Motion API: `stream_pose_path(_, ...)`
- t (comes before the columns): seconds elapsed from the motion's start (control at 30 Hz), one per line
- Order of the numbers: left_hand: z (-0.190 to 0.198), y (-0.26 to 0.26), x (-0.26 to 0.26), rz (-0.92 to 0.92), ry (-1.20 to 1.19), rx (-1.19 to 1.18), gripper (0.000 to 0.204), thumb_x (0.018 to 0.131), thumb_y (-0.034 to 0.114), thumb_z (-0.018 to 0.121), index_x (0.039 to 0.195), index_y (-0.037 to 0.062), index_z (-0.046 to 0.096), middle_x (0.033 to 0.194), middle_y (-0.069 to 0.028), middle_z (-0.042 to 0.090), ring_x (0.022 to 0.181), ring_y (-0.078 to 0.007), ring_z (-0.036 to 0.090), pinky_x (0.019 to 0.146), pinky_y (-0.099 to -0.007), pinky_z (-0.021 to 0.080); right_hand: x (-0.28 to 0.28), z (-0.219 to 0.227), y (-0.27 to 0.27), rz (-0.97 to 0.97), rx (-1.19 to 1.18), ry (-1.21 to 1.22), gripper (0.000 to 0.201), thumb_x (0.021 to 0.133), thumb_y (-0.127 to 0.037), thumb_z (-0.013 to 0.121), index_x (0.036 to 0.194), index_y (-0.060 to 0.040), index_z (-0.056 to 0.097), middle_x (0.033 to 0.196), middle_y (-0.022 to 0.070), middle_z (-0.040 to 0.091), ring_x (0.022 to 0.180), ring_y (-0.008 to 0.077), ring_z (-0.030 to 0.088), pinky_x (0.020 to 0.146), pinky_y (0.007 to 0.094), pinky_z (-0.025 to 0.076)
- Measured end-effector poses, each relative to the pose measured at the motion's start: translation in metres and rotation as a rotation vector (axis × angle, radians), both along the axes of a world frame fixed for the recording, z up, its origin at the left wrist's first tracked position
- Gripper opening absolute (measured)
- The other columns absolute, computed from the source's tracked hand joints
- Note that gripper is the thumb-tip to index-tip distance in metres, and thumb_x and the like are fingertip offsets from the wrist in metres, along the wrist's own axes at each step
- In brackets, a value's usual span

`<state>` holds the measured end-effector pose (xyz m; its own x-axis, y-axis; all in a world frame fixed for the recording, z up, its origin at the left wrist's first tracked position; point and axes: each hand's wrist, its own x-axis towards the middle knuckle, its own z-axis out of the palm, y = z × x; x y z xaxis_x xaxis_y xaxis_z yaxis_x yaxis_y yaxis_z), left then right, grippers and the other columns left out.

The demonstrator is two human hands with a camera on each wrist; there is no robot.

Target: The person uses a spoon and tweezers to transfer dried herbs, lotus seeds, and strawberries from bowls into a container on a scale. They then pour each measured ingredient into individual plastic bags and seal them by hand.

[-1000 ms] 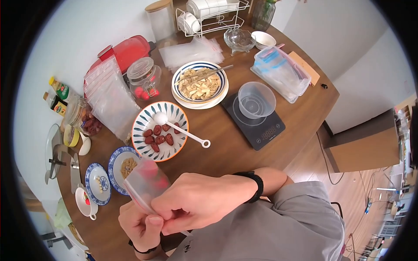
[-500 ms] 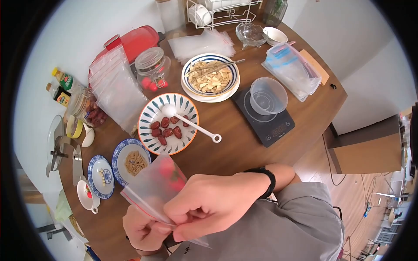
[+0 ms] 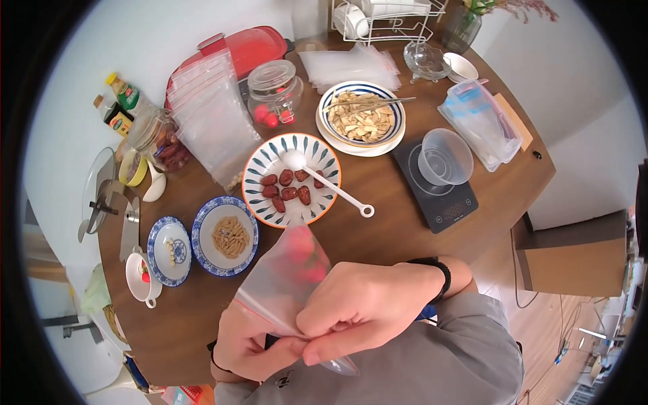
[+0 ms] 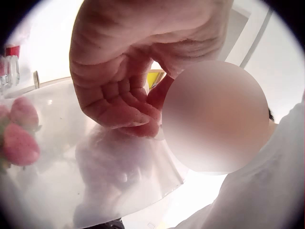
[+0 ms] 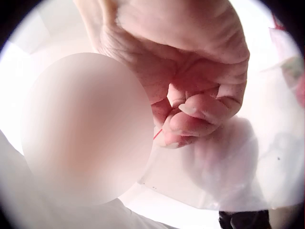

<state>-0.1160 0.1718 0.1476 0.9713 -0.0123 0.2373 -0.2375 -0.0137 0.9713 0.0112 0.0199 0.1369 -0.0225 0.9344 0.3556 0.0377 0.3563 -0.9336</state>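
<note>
Both hands hold a clear zip bag [image 3: 273, 277] above the near table edge, over the person's lap. Its red seal line runs between the fingers, and a few strawberries [image 3: 307, 260] lie at the bag's far end. The left hand [image 3: 253, 347] pinches the sealed edge with thumb and curled fingers. Close beside it, the right hand [image 3: 374, 304] pinches the same edge, its thumb near the left thumb. In the left wrist view, strawberries [image 4: 21, 143] show through the film. Just beyond the bag stands an orange-rimmed plate [image 3: 324, 206] with red dates and a white spoon [image 3: 331, 182].
Blue-patterned dishes [image 3: 202, 260] stand left of the bag. A glass jar [image 3: 275, 94] of strawberries, flat zip bags [image 3: 216, 128] and a bowl of dried slices [image 3: 358, 118] are farther back. Right, a black scale [image 3: 445, 212] bears a clear tub [image 3: 445, 158].
The head view has shifted, so the table things sit farther right. The bag has opened out flatter to view, and the hands, still pinching its edge, appear farther right.
</note>
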Motion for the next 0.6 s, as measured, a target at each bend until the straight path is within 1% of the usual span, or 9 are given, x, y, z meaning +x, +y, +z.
stream_pose_path(0.07, 0.000, 0.002, -0.009, 0.094, 0.074, -0.074, 0.011, 0.073, 0.007, 0.063, 0.069, -0.0026, 0.063, 0.067, -0.0070, 0.061, 0.060, -0.0162, 0.055, 0.056, -0.0278, 0.039, 0.000, 0.002, 0.000, -0.005, -0.014, 0.012, 0.038, 0.090, -0.014, 0.066, 0.063, -0.0028, 0.044, 0.055, 0.0071, 0.041, 0.046, 0.0232, 0.042, 0.044, 0.0356, 0.029)
stream_pose_path(0.13, -0.008, 0.017, -0.022, -0.012, 0.144, -0.129, 0.008, 0.070, 0.000, 0.069, 0.077, 0.0001, 0.069, 0.079, -0.0123, 0.068, 0.083, -0.0286, 0.063, 0.078, -0.0401, 0.046, 0.005, 0.008, -0.003, -0.006, -0.029, 0.026, 0.037, 0.090, -0.012, 0.067, 0.062, -0.0021, 0.044, 0.054, 0.0068, 0.042, 0.044, 0.0222, 0.039, 0.044, 0.0366, 0.028)
stream_pose_path(0.17, -0.013, 0.020, -0.022, -0.096, 0.097, -0.332, 0.005, 0.069, 0.000, 0.069, 0.074, -0.0005, 0.067, 0.072, -0.0110, 0.066, 0.063, -0.0244, 0.061, 0.061, -0.0316, 0.046, 0.011, 0.014, -0.010, -0.159, -0.025, 0.088, 0.037, 0.085, -0.007, 0.068, 0.059, -0.0019, 0.042, 0.052, 0.0061, 0.042, 0.042, 0.0204, 0.035, 0.043, 0.0368, 0.025)
stream_pose_path(0.2, -0.009, 0.022, -0.022, -0.074, 0.098, -0.330, 0.005, 0.069, 0.000, 0.069, 0.074, -0.0005, 0.067, 0.072, -0.0110, 0.066, 0.063, -0.0244, 0.061, 0.061, -0.0316, 0.046, 0.016, 0.020, -0.016, -0.307, -0.022, 0.152, 0.039, 0.081, -0.002, 0.070, 0.055, -0.0018, 0.040, 0.049, 0.0055, 0.041, 0.040, 0.0186, 0.031, 0.042, 0.0369, 0.021)
stream_pose_path(0.3, 0.013, 0.029, -0.022, 0.023, 0.118, 0.109, 0.006, 0.067, -0.004, 0.068, 0.069, -0.0010, 0.063, 0.063, -0.0064, 0.061, 0.049, -0.0165, 0.052, 0.049, -0.0260, 0.038, 0.016, 0.030, -0.025, -0.504, -0.042, 0.128, 0.042, 0.063, 0.007, 0.067, 0.046, -0.0046, 0.031, 0.043, 0.0019, 0.033, 0.039, 0.0142, 0.025, 0.043, 0.0321, 0.012)
stream_pose_path(0.4, 0.013, 0.019, -0.024, 0.265, 0.002, 0.302, 0.008, 0.067, -0.003, 0.068, 0.069, -0.0005, 0.062, 0.061, -0.0047, 0.058, 0.050, -0.0158, 0.050, 0.049, -0.0250, 0.037, 0.015, 0.028, -0.026, -0.541, -0.013, 0.070, 0.040, 0.061, 0.008, 0.067, 0.047, -0.0047, 0.032, 0.043, 0.0017, 0.034, 0.039, 0.0138, 0.026, 0.043, 0.0321, 0.012)
stream_pose_path(0.47, 0.008, 0.002, -0.013, 0.386, -0.095, 0.351, 0.009, 0.067, -0.001, 0.070, 0.072, 0.0023, 0.063, 0.069, -0.0048, 0.060, 0.051, -0.0135, 0.048, 0.048, -0.0243, 0.036, 0.012, 0.027, -0.026, -0.529, -0.022, 0.061, 0.039, 0.061, 0.008, 0.067, 0.047, -0.0047, 0.033, 0.044, 0.0019, 0.035, 0.039, 0.0134, 0.028, 0.042, 0.0312, 0.014)
stream_pose_path(0.53, -0.001, -0.007, -0.001, 0.748, -0.606, 0.553, 0.014, 0.067, -0.001, 0.072, 0.077, 0.0053, 0.065, 0.080, -0.0062, 0.063, 0.053, -0.0094, 0.047, 0.046, -0.0225, 0.035, 0.009, 0.026, -0.028, -0.521, -0.046, 0.046, 0.037, 0.061, 0.008, 0.066, 0.047, -0.0046, 0.034, 0.044, 0.0022, 0.038, 0.039, 0.0126, 0.031, 0.041, 0.0296, 0.017)
stream_pose_path(0.6, -0.004, -0.010, -0.010, 0.702, -0.667, 0.754, 0.016, 0.064, -0.001, 0.066, 0.079, 0.0042, 0.063, 0.098, -0.0123, 0.062, 0.062, -0.0135, 0.053, 0.054, -0.0267, 0.040, 0.007, 0.023, -0.030, -0.499, -0.027, 0.047, 0.035, 0.062, 0.008, 0.066, 0.047, -0.0040, 0.037, 0.044, 0.0024, 0.041, 0.040, 0.0119, 0.033, 0.041, 0.0283, 0.019)
